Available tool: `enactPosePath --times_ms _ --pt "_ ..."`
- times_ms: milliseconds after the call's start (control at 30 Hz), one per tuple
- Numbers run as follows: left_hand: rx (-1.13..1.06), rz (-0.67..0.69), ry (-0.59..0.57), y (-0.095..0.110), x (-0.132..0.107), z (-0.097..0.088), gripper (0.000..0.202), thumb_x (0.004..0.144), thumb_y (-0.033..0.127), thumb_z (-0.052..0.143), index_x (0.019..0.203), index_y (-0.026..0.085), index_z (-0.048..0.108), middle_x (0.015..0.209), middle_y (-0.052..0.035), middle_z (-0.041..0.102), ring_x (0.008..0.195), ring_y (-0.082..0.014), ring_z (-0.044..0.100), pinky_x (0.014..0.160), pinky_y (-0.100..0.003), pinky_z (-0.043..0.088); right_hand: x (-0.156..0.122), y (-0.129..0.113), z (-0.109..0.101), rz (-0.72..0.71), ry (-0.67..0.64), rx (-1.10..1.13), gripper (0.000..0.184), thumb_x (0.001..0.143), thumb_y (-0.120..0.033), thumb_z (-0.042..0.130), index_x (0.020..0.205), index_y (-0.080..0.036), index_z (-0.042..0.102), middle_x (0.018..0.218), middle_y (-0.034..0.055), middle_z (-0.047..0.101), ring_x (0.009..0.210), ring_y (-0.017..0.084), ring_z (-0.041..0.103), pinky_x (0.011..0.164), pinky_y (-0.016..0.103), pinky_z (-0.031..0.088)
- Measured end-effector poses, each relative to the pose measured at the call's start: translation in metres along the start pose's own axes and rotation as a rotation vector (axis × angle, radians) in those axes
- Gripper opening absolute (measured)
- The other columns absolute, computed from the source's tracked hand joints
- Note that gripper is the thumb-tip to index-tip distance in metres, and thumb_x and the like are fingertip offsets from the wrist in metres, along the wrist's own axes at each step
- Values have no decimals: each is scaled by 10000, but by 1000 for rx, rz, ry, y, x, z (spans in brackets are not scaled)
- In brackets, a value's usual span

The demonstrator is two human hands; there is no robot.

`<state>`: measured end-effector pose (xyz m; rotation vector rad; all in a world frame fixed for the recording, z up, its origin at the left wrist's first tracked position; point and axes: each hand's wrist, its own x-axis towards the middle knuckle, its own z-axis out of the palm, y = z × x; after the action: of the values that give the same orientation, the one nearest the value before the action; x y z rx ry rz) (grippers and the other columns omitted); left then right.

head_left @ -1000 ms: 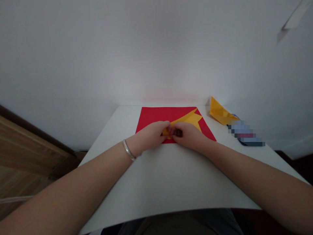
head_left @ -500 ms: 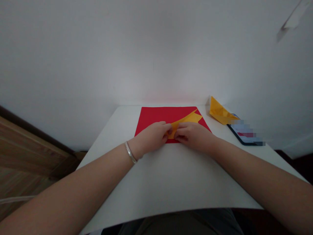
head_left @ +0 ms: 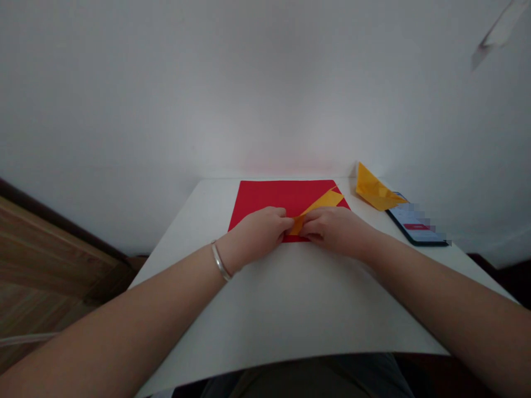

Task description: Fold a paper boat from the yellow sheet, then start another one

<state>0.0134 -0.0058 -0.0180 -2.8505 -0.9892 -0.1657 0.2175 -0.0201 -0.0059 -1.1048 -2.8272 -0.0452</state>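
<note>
A folded piece of yellow paper (head_left: 323,202) lies over a flat red sheet (head_left: 274,194), its pointed end reaching toward the sheet's far right corner. My left hand (head_left: 267,229), with a silver bangle at the wrist, pinches the paper's near left part between thumb and fingers. Close beside it, my right hand (head_left: 332,228) has its curled fingers pressed on the same paper, thumb and forefinger together. Both hands rest low over the sheet's near edge. The paper's portion under the fingers is hidden.
On the right of the white table (head_left: 265,309) stands a folded yellow paper shape (head_left: 375,190), touching a phone (head_left: 418,226) with a lit, partly blurred screen. A pale wall (head_left: 265,94) rises directly behind the table. Wooden furniture (head_left: 53,265) is at the left.
The yellow paper's raised upper edge has come down and looks narrower and straighter. My fingertips have shifted slightly along it; the hands otherwise stay in place.
</note>
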Motion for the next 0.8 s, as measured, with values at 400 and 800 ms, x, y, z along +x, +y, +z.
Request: enactPosePath --times_ms 400,800 --pt "121 233 3 -2 -2 -3 143 857 118 533 940 179 632 975 -61 655 871 -180 615 716 -276 484 -5 8 -12 -5 -110 -54 237 830 -171 525 853 -269 739 899 5 723 775 157 643 596 249 388" --pt "110 223 29 9 -3 -9 272 955 286 386 1052 197 624 893 -77 648 814 -198 617 703 -322 490 -3 16 -9 308 -28 34 156 810 -301 541 919 -247 637 813 -3 708 686 149 614 569 252 356"
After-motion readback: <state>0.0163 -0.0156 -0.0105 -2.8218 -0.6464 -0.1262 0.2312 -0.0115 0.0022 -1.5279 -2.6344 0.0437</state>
